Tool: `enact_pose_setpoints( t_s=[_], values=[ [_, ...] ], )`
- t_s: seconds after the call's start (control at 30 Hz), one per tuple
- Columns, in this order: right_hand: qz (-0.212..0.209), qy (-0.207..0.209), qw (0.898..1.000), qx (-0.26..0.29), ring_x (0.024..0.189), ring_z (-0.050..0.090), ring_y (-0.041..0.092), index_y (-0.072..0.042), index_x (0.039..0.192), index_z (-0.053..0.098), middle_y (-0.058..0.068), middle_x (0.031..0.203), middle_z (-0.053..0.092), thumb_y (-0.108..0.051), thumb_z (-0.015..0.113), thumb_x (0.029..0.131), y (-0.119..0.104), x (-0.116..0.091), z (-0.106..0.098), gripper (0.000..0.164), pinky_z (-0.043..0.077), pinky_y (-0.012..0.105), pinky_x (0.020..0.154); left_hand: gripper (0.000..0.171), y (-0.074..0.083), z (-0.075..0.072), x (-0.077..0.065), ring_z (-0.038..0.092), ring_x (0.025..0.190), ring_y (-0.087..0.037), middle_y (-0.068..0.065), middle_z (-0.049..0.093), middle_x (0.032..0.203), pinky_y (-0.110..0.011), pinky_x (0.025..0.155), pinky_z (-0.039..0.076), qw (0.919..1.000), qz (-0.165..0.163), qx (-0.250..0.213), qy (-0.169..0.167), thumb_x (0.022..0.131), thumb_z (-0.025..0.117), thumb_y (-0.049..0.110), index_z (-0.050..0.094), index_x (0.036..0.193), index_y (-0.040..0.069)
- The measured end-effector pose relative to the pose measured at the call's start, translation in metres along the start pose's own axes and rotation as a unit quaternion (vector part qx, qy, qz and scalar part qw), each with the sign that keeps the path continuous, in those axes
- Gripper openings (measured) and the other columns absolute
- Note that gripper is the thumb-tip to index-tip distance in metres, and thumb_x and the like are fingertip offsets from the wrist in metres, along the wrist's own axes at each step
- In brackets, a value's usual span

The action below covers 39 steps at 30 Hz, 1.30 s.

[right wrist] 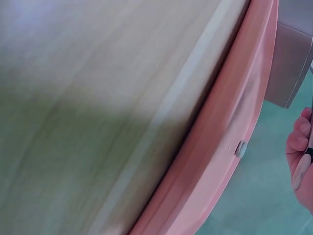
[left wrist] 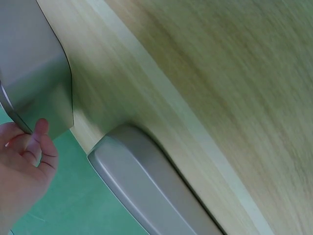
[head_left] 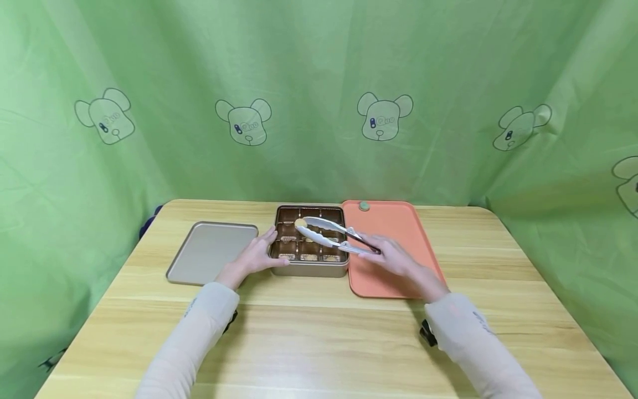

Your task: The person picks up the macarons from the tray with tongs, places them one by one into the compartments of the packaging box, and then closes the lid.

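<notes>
My right hand (head_left: 391,255) grips metal tongs (head_left: 344,249) with dark handles. Between the tong tips is a small round tan piece (head_left: 301,223), held over the left side of a divided tin (head_left: 309,270). The tin has a brown compartment insert, and light tan patches show in its front row. My left hand (head_left: 256,252) rests at the tin's left front corner, thumb along the front rim and fingers at the left side. In the left wrist view, its fingers (left wrist: 43,128) touch the rim. Only part of the right hand (right wrist: 303,156) shows in the right wrist view.
A flat metal lid (head_left: 214,252) lies left of the tin. To the right, a coral tray (head_left: 389,221) sits against the tin, bearing one small round green piece (head_left: 364,206) near its back edge. Behind the wooden table (head_left: 319,343) hangs a green curtain (head_left: 319,166).
</notes>
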State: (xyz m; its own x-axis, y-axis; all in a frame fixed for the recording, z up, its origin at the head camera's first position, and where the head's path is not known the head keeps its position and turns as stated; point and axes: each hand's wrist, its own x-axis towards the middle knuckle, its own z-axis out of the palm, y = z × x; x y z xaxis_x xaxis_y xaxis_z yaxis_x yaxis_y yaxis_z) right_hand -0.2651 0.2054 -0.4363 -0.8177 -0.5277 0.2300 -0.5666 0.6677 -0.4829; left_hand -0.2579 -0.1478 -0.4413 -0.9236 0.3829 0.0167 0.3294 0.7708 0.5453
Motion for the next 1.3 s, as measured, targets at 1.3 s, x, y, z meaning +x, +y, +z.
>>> enact_pose_setpoints(
  t_s=[1.3],
  values=[
    [0.032, 0.021, 0.999, 0.016, 0.112, 0.05, 0.039, -0.003, 0.135, 0.042, 0.025, 0.124, 0.052, -0.031, 0.064, 0.085, 0.006, 0.003, -0.009, 0.062, 0.043, 0.051, 0.093, 0.097, 0.003, -0.001, -0.001, 0.017, 0.135, -0.041, -0.015, 0.01, 0.151, -0.049, 0.111, 0.013, 0.9999, -0.012, -0.003, -0.007, 0.073, 0.071, 0.046, 0.024, 0.14, -0.005]
  ],
)
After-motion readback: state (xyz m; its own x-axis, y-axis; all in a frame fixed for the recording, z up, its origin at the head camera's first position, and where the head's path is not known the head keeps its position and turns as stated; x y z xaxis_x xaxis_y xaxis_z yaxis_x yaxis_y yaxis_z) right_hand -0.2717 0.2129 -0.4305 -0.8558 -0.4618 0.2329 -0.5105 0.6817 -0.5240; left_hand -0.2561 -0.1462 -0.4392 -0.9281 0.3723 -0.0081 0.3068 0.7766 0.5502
